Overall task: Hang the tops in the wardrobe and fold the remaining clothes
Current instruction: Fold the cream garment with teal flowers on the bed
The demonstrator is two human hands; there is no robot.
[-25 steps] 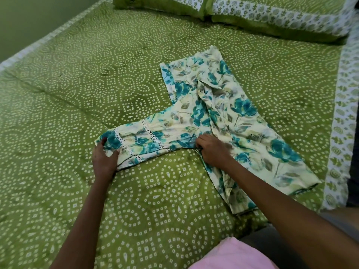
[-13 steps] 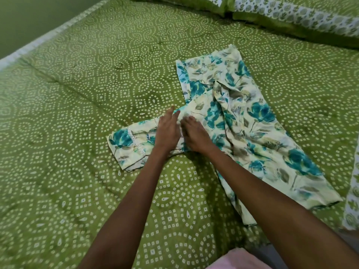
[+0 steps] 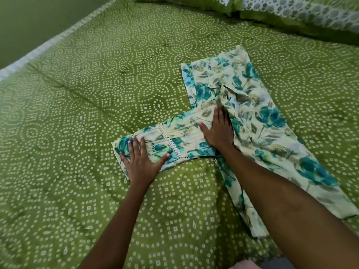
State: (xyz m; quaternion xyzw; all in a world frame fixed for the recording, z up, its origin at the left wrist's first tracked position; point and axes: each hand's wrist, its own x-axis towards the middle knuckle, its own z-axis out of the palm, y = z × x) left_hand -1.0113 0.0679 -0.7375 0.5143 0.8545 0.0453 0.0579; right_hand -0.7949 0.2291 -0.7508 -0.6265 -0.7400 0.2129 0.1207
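**Floral garment half folded on the green bed**

A bed [image 3: 81, 117] covered in a green sheet with white dotted circles fills the view, with matching pillows [image 3: 291, 14] along its far edge. The left hand [image 3: 140, 163] lies flat, fingers spread and straight, pressing the near end of the folded-over part of a floral garment [image 3: 268, 133], just beside a strip of white lace trim [image 3: 171, 140]. The right hand [image 3: 218, 131] is also flat and spread, palm down, pressing where that part meets the main body of the cloth. Neither hand pinches anything; both seem to be smoothing the fabric against the bed.

The garment, cream with teal flowers, lies on the right half of the bed, one part stretched leftward under the hands, the rest running diagonally toward the near right corner.

Judging by this, folding of this one piece is under way but early: one section is laid flat, and the long body is not yet folded. A patch of pink cloth [image 3: 242, 265] shows at the bottom edge; what it is cannot be told. No wardrobe is in view, so progress on hanging cannot be judged.
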